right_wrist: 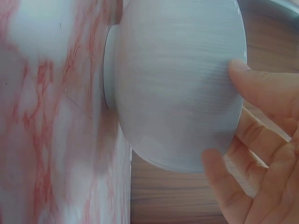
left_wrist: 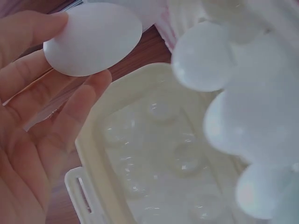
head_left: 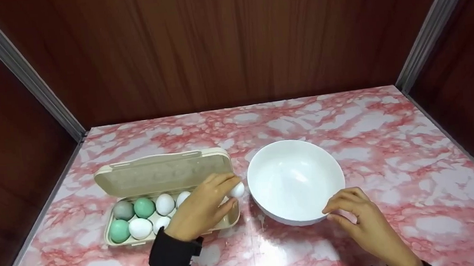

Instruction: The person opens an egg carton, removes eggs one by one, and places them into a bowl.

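My left hand (head_left: 202,206) pinches a white egg (head_left: 238,190) between thumb and fingers, above the right end of an open egg carton (head_left: 167,173). Seen from the left wrist, the egg (left_wrist: 96,39) sits at the fingertips, apart from the others in the carton. White, green and grey eggs fill the carton's left part; the hand hides some of its right part. To the right stands a large white bowl (head_left: 296,175), upright on the table. My right hand (head_left: 365,222) pinches its near right rim, with the thumb on the bowl's outer wall (right_wrist: 182,88) in the right wrist view.
The table top (head_left: 374,138) has a red and white marbled pattern. Dark wood panels (head_left: 229,43) enclose it at the back and both sides, with grey metal posts (head_left: 433,26) at the corners. A narrow gap lies between carton and bowl.
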A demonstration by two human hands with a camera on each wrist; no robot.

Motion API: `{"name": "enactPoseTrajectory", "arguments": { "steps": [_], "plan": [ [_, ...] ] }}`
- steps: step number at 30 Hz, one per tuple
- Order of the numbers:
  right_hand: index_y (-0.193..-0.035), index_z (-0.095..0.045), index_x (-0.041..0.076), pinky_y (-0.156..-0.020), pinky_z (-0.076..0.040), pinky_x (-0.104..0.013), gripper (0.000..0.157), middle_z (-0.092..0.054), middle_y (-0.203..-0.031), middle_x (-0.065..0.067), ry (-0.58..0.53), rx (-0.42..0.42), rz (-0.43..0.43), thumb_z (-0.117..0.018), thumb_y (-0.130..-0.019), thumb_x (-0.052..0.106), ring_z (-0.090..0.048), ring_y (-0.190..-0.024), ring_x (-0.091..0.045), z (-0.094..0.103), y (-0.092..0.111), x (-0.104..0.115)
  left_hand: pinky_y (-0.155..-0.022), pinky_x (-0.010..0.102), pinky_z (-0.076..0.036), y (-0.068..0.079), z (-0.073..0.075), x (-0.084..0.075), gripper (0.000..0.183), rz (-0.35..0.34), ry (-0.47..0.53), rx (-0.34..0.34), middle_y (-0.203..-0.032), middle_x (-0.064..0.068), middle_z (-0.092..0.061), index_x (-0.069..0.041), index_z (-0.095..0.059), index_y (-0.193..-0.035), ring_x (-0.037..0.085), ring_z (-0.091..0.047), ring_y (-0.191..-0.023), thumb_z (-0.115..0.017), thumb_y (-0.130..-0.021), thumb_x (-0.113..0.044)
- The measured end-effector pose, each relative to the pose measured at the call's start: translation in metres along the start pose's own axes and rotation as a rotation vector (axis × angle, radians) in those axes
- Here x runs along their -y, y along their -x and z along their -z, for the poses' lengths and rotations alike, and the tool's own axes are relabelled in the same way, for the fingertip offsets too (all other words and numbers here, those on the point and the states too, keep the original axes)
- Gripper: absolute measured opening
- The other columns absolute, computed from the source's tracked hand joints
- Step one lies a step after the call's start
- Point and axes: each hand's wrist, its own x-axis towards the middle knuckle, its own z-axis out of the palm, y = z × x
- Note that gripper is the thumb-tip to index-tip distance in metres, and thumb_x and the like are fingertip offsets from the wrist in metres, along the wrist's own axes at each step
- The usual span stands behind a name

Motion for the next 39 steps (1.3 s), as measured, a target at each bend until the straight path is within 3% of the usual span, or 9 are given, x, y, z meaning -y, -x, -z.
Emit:
{"name": "enactPoseTrajectory", "arguments": {
  "steps": [5,14,22,39],
  "plan": [
    [-0.085,-0.072,0.027,-0.089,-0.039,-0.007,0.035,-0.066,-0.093,0.015,0.008,0.009,-0.014,-0.08,-0.071,-0.004,-0.051,-0.102,-0.004,0.0,-0.001,0.001,-0.1,0.034,-0.052,-0.009,0.004,0.0,0.04,-0.04,0.003,-0.029,-0.123,0.01,-0.066,-0.004,-0.064,-0.126,0.025,-0.06,-0.115,-0.073,-0.088,-0.013],
    [-0.086,-0.072,0.028,-0.089,-0.038,-0.007,0.037,-0.067,-0.093,0.013,-0.003,-0.011,-0.015,-0.08,-0.071,-0.005,-0.051,-0.102,-0.004,0.0,0.0,0.001,-0.102,0.031,-0.05,-0.028,0.0,-0.009,0.04,-0.069,0.043,-0.024,-0.126,0.011,-0.066,-0.003,-0.063,-0.128,0.023,-0.06,-0.118,-0.072,-0.09,-0.013],
    [-0.086,-0.073,0.028,-0.088,-0.04,-0.008,0.036,-0.067,-0.094,0.015,0.005,0.006,-0.036,-0.08,-0.072,-0.004,-0.051,-0.102,-0.003,0.001,0.001,0.001,-0.101,0.031,-0.051,-0.046,-0.002,-0.013,0.038,-0.092,0.072,0.016,-0.124,0.01,-0.066,-0.002,-0.062,-0.128,0.022,-0.062,-0.117,-0.069,-0.093,-0.014],
    [-0.086,-0.073,0.025,-0.088,-0.041,-0.008,0.033,-0.068,-0.094,0.013,0.003,0.002,-0.026,-0.08,-0.071,-0.004,-0.051,-0.104,-0.004,0.0,0.002,0.0,-0.099,0.031,-0.051,-0.065,-0.015,-0.021,0.037,-0.123,0.052,0.104,-0.125,0.007,-0.066,-0.006,-0.063,-0.128,0.021,-0.062,-0.116,-0.067,-0.093,-0.018]
  ]
}}
